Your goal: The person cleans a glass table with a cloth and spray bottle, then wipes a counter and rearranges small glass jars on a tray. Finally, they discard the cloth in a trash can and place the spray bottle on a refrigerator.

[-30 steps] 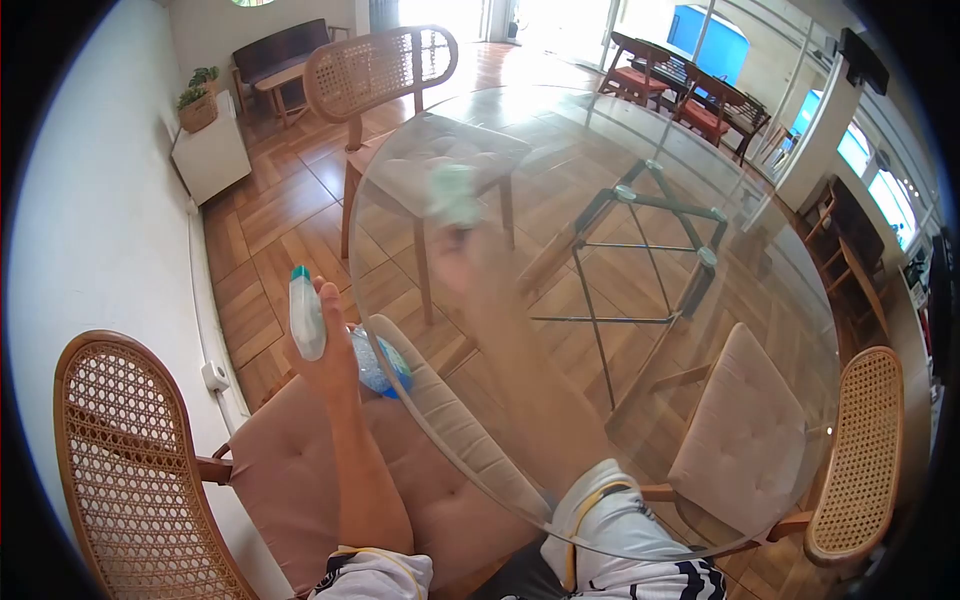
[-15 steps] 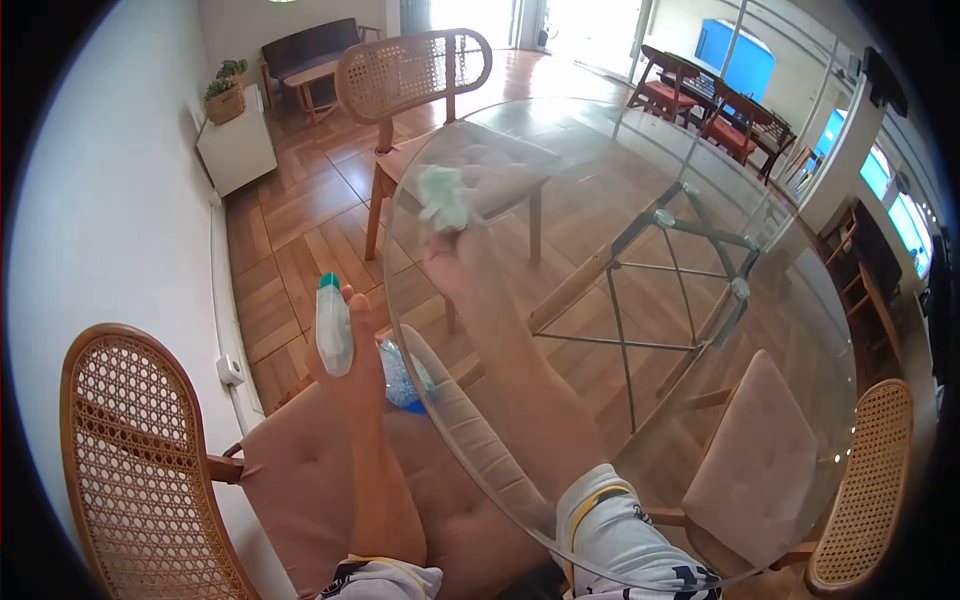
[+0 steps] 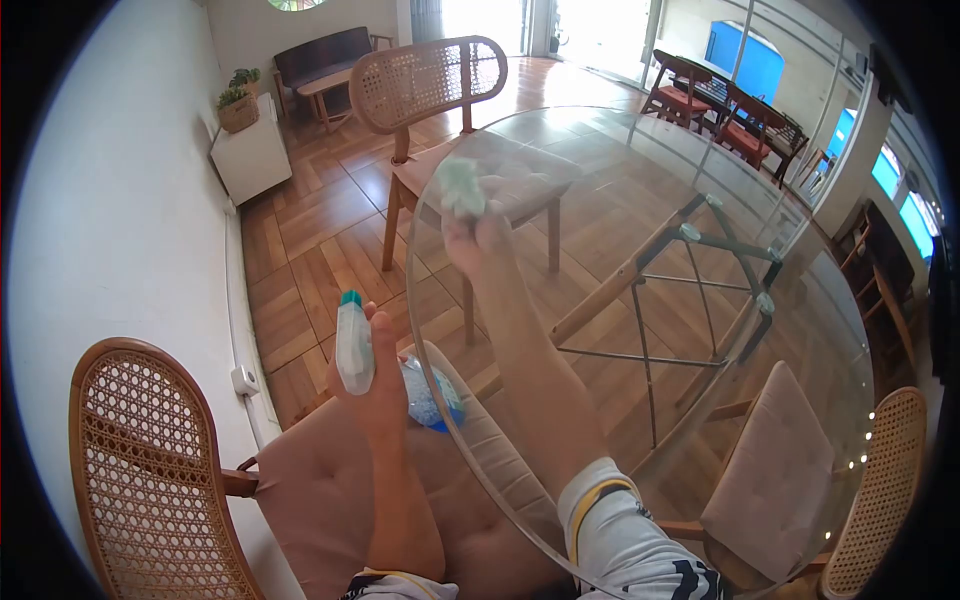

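ok so the right hand (image 3: pixel 478 240) is reaching way out over the round glass tabletop (image 3: pixel 620 200) and its grip is closing around a pale green cloth (image 3: pixel 462 187), bunched up and pressing on the glass near the rim at roughly 10 o'clock, right above the seat of the cane-backed chair (image 3: pixel 430 75) that's showing through the glass

the left hand (image 3: pixel 385 385) is hanging off the tabletop at about 8 o'clock, over the cushioned chair (image 3: pixel 310 480), and its grip is wrapping tight around a spray bottle (image 3: pixel 355 355), white head with the teal nozzle pointing up, bluish body tucking in behind the palm. it isn't touching the glass

I'm reading this as the wiping step, with the spraying on hold for now. can't really tell which parts of the glass are wet, the floor and the metal frame (image 3: pixel 700 290) underneath are making it hard to see

I'm thinking the next stroke is calling for flat, even pressure on the cloth and a sweep along the rim toward 12 o'clock or back in toward the middle, with the bottle staying clear of the edge
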Demonstrator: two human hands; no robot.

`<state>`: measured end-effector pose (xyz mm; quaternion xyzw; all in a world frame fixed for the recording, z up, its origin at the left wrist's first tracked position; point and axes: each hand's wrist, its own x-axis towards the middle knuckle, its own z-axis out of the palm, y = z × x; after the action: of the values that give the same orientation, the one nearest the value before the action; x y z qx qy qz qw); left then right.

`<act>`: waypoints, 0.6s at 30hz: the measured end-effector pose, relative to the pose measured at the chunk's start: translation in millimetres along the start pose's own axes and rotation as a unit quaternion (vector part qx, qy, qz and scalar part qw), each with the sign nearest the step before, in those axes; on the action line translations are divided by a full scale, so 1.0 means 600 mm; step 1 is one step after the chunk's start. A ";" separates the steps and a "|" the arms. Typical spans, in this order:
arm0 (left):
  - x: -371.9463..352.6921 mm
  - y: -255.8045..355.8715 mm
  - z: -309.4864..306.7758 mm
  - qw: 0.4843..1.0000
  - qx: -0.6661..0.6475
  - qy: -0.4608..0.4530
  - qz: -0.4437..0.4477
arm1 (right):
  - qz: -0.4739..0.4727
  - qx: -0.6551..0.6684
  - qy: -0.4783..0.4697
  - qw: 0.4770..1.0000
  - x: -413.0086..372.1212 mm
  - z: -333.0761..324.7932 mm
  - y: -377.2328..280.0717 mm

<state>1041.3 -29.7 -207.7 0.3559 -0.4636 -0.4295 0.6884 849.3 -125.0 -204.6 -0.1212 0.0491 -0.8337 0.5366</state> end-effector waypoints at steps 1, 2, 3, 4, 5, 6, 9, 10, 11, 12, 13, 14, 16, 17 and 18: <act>0.002 -0.003 -0.003 1.000 -0.006 0.004 0.002 | 0.044 -0.055 -0.061 0.996 -0.020 -0.002 0.003; 0.002 -0.002 -0.008 1.000 0.012 -0.005 -0.004 | 0.009 -0.001 -0.031 0.999 -0.046 0.016 -0.015; 0.004 0.002 -0.011 0.999 0.030 -0.012 -0.010 | -0.024 0.051 -0.002 0.998 -0.067 0.028 -0.051; 0.004 0.003 -0.015 0.999 0.047 -0.021 -0.017 | -0.082 0.053 -0.011 0.995 -0.052 -0.006 -0.109; 0.002 -0.001 -0.016 0.999 0.036 -0.026 -0.021 | -0.142 0.054 -0.021 0.988 -0.021 -0.047 -0.163; -0.001 -0.005 -0.016 0.999 0.025 -0.032 -0.026 | -0.135 0.052 -0.069 0.987 0.010 -0.081 -0.191; -0.005 -0.003 -0.001 1.000 0.012 -0.021 -0.007 | -0.159 0.060 -0.047 0.984 0.089 -0.088 -0.190; -0.008 -0.001 0.001 1.000 0.013 -0.014 0.002 | -0.146 0.065 -0.028 0.987 0.124 -0.091 -0.173; -0.006 0.003 0.002 1.000 0.011 -0.014 -0.006 | -0.125 0.066 -0.014 0.990 0.148 -0.084 -0.149; -0.005 0.008 0.004 1.000 0.007 -0.014 -0.017 | -0.098 0.058 -0.010 0.993 0.158 -0.086 -0.128; -0.009 0.010 0.006 0.999 0.004 -0.014 -0.033 | -0.060 0.043 -0.006 0.997 0.153 -0.072 -0.100; -0.010 0.005 0.006 0.999 0.005 -0.028 -0.032 | -0.022 0.009 -0.014 1.000 0.134 -0.070 -0.077; -0.006 -0.004 0.000 0.998 0.010 -0.055 -0.032 | -0.022 -0.096 -0.023 0.995 0.105 -0.082 -0.052; -0.006 -0.004 0.000 0.998 0.008 -0.051 -0.037 | -0.100 -0.191 -0.008 0.976 0.106 -0.083 -0.065; -0.007 0.001 0.000 0.998 0.009 -0.046 -0.040 | -0.174 -0.286 0.022 0.942 0.106 -0.084 -0.078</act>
<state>1040.3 -25.8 -208.5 0.3602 -0.4837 -0.4688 0.6454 769.7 -165.6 -234.1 -0.2579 0.2751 -0.8673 0.3250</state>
